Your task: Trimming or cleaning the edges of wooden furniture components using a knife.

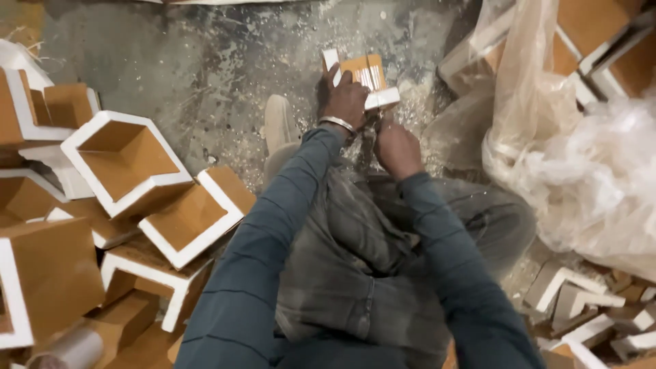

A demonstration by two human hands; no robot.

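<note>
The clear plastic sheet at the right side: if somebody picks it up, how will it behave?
The clear plastic sheet is probably floppy: it lies crumpled in soft folds. It is likely light for its size, being thin enough to see the brown and white pieces through it. It may slip in the fingers, since it looks glossy.

Both arms outstretched, left hand (346, 98) with fingers (335, 74) curled, right hand (398, 147) fisted below.

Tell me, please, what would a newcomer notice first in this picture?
At top centre, the left hand grips a small brown block with white edges, while the right hand works just below it. A heap of brown, white-rimmed angular frames fills the left side. Crumpled clear plastic sheeting lies at the right, on a dusty concrete floor.
</note>
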